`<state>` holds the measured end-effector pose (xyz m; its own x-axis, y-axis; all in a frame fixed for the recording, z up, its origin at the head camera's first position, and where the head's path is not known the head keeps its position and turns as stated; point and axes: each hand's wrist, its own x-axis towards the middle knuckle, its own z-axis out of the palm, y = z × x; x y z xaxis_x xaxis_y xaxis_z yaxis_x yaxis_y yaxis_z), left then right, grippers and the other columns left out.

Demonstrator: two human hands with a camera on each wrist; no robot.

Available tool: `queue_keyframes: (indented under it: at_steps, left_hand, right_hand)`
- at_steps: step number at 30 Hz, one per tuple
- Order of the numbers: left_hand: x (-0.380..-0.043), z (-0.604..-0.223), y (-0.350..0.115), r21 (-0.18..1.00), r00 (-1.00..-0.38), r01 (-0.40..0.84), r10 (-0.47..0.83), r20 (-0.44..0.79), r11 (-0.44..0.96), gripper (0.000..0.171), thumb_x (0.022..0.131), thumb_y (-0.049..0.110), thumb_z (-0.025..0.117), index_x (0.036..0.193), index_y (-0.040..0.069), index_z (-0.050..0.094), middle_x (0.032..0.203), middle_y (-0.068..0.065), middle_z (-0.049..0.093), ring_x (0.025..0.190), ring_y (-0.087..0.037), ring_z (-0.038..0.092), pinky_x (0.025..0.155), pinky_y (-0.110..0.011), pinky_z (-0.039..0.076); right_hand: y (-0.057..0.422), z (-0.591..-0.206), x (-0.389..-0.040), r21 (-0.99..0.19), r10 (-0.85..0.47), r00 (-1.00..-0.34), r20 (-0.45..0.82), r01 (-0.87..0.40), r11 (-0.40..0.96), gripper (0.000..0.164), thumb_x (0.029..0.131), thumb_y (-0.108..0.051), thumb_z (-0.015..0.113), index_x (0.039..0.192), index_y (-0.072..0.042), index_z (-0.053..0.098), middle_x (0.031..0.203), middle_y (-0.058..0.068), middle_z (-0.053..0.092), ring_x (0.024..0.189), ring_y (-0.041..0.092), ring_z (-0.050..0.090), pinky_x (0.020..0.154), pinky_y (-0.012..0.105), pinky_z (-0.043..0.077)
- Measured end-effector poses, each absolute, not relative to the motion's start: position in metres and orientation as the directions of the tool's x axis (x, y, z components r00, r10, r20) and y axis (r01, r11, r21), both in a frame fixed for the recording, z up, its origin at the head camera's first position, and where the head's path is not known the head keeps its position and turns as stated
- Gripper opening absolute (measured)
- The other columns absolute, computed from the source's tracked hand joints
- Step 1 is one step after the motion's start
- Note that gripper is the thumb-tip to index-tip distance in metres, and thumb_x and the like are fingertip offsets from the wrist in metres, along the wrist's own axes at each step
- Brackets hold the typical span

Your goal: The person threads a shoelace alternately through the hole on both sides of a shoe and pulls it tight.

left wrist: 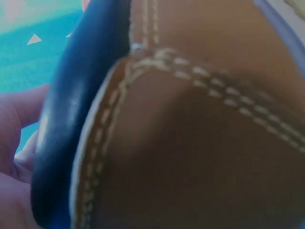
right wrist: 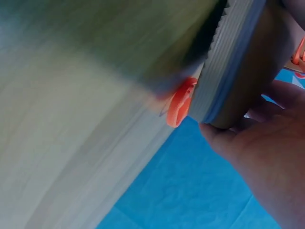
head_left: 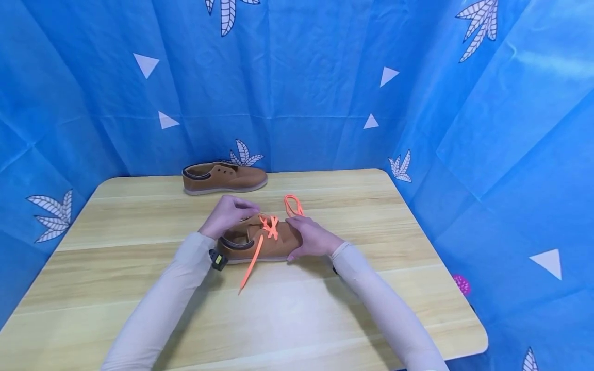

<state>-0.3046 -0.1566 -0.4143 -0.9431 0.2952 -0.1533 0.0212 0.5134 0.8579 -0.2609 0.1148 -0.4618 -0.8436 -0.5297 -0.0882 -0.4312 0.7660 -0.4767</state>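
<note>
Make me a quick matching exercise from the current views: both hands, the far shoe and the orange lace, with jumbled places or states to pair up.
Things:
1. Left hand
2. Right hand
3. Far shoe
4. Orange lace

Places or states:
A. Near the back edge of the table, with no lace in the eyelets that show
B. At the toe end of the near shoe, gripping it
C. Crossed over the front of the near shoe, one end hanging toward the person
D. By the near shoe's opening, on its far side

Right pairs: 1-D, 2-B, 3-A, 4-C
</note>
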Motion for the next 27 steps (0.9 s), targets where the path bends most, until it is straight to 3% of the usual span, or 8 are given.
queue_keyframes:
  at_steps: [6,11,16,22,27]
  left_hand:
    - [-0.312,-0.408,-0.166,0.900,-0.971,-0.073,0.175,-0.162,0.430,0.033,0.099,0.022,0.070,0.129,0.006,0.071,0.129,-0.018,0.072,0.118,-0.031,0.068,0.109,-0.048,0.051]
    - [-0.324,-0.410,-0.181,0.933,-0.987,-0.098,0.085,-0.136,0.347,0.030,0.100,0.015,0.068,0.127,0.002,0.071,0.128,-0.019,0.072,0.102,-0.017,0.074,0.098,-0.032,0.058]
    - [-0.332,-0.414,-0.189,0.948,-0.990,-0.131,0.021,-0.143,0.290,0.034,0.099,0.020,0.070,0.128,0.002,0.070,0.115,-0.007,0.074,0.086,-0.002,0.071,0.084,-0.019,0.059]
    - [-0.338,-0.415,-0.196,0.973,-0.993,-0.116,-0.019,-0.114,0.198,0.035,0.098,0.015,0.072,0.127,-0.003,0.069,0.085,0.014,0.072,0.080,0.000,0.071,0.081,-0.018,0.060]
    - [-0.343,-0.416,-0.203,0.982,-0.993,-0.121,-0.024,-0.119,0.145,0.032,0.098,0.012,0.070,0.126,-0.004,0.067,0.078,0.018,0.072,0.079,0.001,0.072,0.083,-0.019,0.060]
  right_hand:
    - [0.115,-0.464,-0.261,-0.487,-0.533,-0.843,-0.073,-0.437,0.756,0.110,0.072,-0.041,0.095,0.157,-0.002,0.038,0.164,0.021,0.037,0.154,0.038,0.034,0.127,0.048,0.030]
    - [0.115,-0.464,-0.261,-0.493,-0.532,-0.844,-0.071,-0.434,0.754,0.108,0.073,-0.040,0.095,0.157,-0.002,0.039,0.164,0.021,0.037,0.153,0.038,0.035,0.126,0.048,0.031]
    - [0.115,-0.462,-0.260,-0.491,-0.531,-0.844,-0.076,-0.432,0.757,0.108,0.073,-0.041,0.094,0.157,-0.002,0.038,0.165,0.021,0.036,0.154,0.038,0.033,0.127,0.048,0.030]
    - [0.116,-0.462,-0.260,-0.489,-0.535,-0.842,-0.070,-0.439,0.754,0.107,0.074,-0.042,0.094,0.157,-0.002,0.039,0.165,0.022,0.036,0.155,0.038,0.032,0.127,0.048,0.029]
    - [0.118,-0.465,-0.262,-0.487,-0.536,-0.842,-0.060,-0.444,0.752,0.107,0.073,-0.042,0.094,0.156,-0.002,0.040,0.164,0.022,0.037,0.154,0.037,0.034,0.126,0.049,0.030]
